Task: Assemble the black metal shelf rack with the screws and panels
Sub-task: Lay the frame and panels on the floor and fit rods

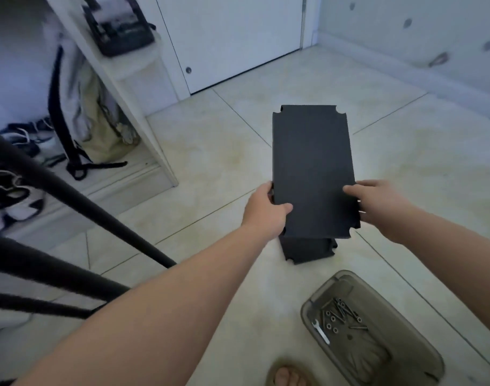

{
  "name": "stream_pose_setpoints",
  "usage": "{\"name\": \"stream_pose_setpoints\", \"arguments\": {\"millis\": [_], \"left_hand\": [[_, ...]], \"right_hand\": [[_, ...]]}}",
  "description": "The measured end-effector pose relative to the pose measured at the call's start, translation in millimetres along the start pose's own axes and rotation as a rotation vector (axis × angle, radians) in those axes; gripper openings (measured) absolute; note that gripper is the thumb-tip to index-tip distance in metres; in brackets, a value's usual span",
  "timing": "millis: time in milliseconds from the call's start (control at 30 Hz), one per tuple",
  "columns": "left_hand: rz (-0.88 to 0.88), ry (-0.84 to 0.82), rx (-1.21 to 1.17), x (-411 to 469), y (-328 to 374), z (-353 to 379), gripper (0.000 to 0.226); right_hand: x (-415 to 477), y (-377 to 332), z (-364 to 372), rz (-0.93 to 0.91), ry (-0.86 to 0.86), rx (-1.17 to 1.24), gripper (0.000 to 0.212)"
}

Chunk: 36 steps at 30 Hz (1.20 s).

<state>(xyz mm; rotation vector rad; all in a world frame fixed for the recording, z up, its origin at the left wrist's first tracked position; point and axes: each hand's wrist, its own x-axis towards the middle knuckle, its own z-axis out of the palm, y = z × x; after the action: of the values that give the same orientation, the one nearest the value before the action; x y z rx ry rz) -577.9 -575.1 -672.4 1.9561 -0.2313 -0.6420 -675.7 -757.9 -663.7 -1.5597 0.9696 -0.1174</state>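
Observation:
A black metal shelf panel [312, 162] with notched corners is held above the tiled floor, its long side running away from me. My left hand [262, 210] grips its near left edge, thumb on top. My right hand [377, 203] grips the near right edge, fingers on top. Under the held panel's near end, more black panels [307, 250] lie stacked on the floor, mostly hidden. A grey-brown tray [422, 355] at the lower right holds several dark screws [340, 313], nuts and a small silver wrench [321, 332].
Black metal poles [71, 190] slant across the left side. A white shelf unit [118, 79] with a backpack and shoes stands at the far left. A white door [238, 37] and wall close the back. My sandalled foot [288, 376] is near the tray.

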Motion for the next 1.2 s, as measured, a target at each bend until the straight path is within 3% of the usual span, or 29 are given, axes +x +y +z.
{"name": "stream_pose_setpoints", "arguments": {"millis": [300, 533, 733, 967, 1033, 1200], "left_hand": [[0.338, 0.083, 0.098, -154.9, 141.7, -88.2, 0.051], [0.503, 0.216, 0.112, -272.7, 203.3, -170.2, 0.06], [0.55, 0.418, 0.108, -364.6, 213.9, -258.0, 0.052], [0.56, 0.605, -0.036, -440.5, 201.2, -359.0, 0.053], [0.532, 0.655, -0.048, -450.8, 191.7, -379.6, 0.052], [0.44, 0.973, 0.046, -454.3, 160.6, -405.9, 0.033]], "right_hand": [[-160.1, -118.8, -60.0, -0.248, -0.136, 0.203, 0.011], [-277.8, -200.6, -62.7, -0.482, -0.158, 0.316, 0.013], [-368.0, -258.0, -21.5, -0.613, -0.297, 0.411, 0.015], [-457.3, -288.1, 46.3, -0.625, -0.534, 0.493, 0.014], [-475.7, -287.6, 66.8, -0.614, -0.582, 0.498, 0.022], [-495.5, -277.2, 128.5, -0.535, -0.517, 0.586, 0.033]]}}
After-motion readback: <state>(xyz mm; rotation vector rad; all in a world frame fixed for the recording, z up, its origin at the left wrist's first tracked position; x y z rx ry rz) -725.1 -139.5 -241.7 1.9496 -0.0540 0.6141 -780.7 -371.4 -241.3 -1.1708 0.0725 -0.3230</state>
